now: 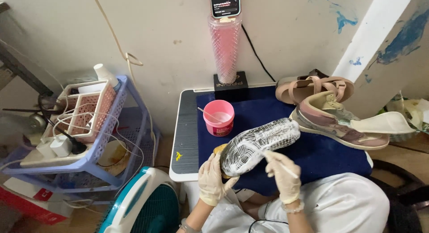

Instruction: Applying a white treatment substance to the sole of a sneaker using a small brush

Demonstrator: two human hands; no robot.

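Observation:
My left hand, in a cream glove, grips the heel end of a sneaker turned sole-up, its tread coated in white foam. My right hand, also gloved, holds a thin white stick or brush against the sole's near edge. A pink tub of white paste with a stick lying in it stands just behind the shoe on the dark blue mat.
A second pink-and-grey sneaker with a loose insole and a tan sandal lie at the right. A phone stands on a pink stand at the wall. A blue trolley and a teal fan stand at the left.

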